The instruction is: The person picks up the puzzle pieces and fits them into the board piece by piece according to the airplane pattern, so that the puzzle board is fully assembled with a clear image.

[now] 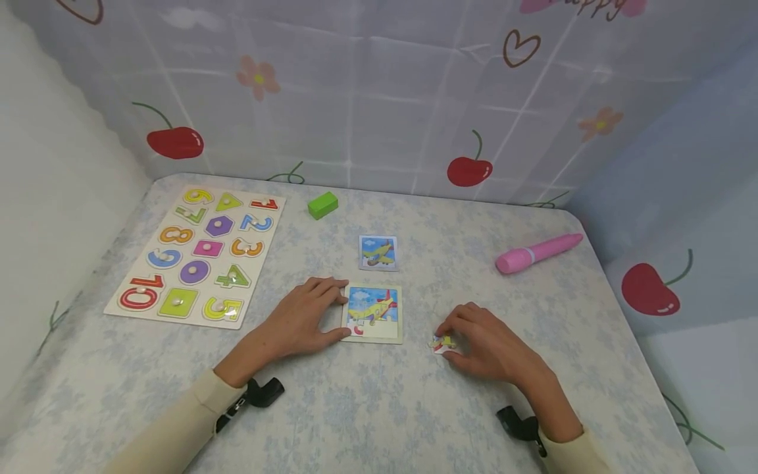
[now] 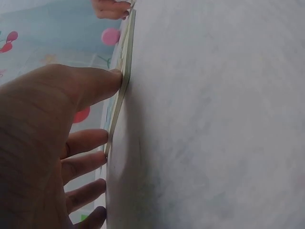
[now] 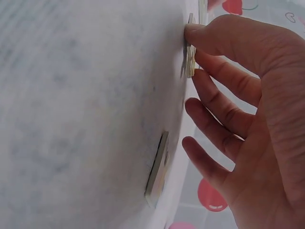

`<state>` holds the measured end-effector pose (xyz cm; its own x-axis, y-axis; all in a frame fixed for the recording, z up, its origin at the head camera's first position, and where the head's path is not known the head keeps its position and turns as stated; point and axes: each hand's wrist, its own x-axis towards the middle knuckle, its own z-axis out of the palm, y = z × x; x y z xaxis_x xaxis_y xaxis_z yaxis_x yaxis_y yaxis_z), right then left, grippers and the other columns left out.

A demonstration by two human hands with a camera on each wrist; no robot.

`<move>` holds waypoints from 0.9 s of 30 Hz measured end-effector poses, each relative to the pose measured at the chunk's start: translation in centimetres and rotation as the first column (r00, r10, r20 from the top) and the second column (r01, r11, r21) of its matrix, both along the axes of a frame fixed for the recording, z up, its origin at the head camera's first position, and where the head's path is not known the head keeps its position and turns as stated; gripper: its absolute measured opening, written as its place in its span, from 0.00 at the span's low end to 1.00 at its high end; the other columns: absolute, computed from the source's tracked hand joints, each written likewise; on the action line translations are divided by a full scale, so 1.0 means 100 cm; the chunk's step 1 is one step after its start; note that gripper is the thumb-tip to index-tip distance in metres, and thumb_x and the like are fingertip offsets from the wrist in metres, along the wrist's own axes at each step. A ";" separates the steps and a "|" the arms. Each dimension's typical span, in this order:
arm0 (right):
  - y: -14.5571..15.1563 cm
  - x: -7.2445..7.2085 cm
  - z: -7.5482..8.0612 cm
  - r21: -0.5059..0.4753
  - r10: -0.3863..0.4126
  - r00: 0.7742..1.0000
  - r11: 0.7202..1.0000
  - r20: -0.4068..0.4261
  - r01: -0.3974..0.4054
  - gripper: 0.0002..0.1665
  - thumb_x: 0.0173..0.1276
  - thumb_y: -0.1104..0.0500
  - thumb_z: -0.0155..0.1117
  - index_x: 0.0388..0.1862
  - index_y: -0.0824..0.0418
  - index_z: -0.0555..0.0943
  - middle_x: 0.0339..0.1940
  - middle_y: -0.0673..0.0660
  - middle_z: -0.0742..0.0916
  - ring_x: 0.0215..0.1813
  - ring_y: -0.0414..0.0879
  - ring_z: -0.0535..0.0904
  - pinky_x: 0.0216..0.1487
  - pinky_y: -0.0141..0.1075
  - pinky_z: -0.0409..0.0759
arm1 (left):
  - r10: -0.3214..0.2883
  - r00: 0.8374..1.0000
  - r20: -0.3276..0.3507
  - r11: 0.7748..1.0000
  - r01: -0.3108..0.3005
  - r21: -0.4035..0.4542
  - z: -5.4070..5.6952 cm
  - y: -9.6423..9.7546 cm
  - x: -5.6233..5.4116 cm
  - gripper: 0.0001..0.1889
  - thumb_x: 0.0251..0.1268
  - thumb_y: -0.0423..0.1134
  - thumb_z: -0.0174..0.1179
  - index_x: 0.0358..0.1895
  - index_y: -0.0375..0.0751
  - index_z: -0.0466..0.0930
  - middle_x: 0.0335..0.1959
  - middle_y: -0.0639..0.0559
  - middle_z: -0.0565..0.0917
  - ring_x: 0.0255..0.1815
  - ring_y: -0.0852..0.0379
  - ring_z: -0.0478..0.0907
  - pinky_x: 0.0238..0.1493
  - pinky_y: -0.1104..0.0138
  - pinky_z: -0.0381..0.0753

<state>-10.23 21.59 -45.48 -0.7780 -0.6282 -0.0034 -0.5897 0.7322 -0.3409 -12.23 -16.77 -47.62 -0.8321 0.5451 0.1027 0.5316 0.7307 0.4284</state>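
A small square jigsaw board (image 1: 372,309) with a yellow airplane picture lies on the table; its lower part shows pale, bare patches. My left hand (image 1: 302,317) rests at the board's left side, with the thumb at the lower corner and the fingers, loosely extended, along the edge. To the right of the board, my right hand (image 1: 488,342) pinches a small puzzle piece (image 1: 441,343) between thumb and fingertips, close over the table. Another flat piece (image 3: 157,171) lies below that hand in the right wrist view, hidden in the head view.
Behind the board lies an airplane picture card (image 1: 378,253). A green block (image 1: 322,205) sits near the back edge. At the left is a number-and-shape peg board (image 1: 204,263); a pink pen-like stick (image 1: 539,253) lies at the right. A patterned curtain (image 1: 379,99) hangs behind the table.
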 end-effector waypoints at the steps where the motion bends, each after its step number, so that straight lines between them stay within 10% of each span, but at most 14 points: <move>1: -0.001 0.000 0.000 0.002 0.002 1.000 1.000 -0.001 -0.002 0.18 0.61 0.53 0.84 0.49 0.48 0.89 0.46 0.42 0.86 0.52 0.42 0.79 0.55 0.46 0.82 | -0.005 1.000 0.003 1.000 0.005 0.000 0.000 0.000 0.000 0.28 0.66 0.57 0.75 0.62 0.45 0.83 0.78 0.48 0.74 0.75 0.45 0.71 0.70 0.44 0.76; 27: -0.066 -0.025 0.012 -0.034 0.145 0.984 0.988 -0.104 -0.149 0.17 0.68 0.49 0.80 0.53 0.51 0.89 0.49 0.45 0.87 0.55 0.43 0.80 0.64 0.48 0.79 | -0.104 0.991 0.088 0.994 0.105 -0.004 0.005 -0.014 -0.006 0.36 0.62 0.58 0.77 0.70 0.45 0.82 0.82 0.50 0.70 0.78 0.46 0.68 0.75 0.44 0.71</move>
<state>-12.71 14.95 -44.25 -0.6725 -0.7335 0.0986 -0.7225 0.6218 -0.3023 -12.83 -18.12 -47.09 -0.7759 0.6303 0.0266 0.5659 0.6768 0.4708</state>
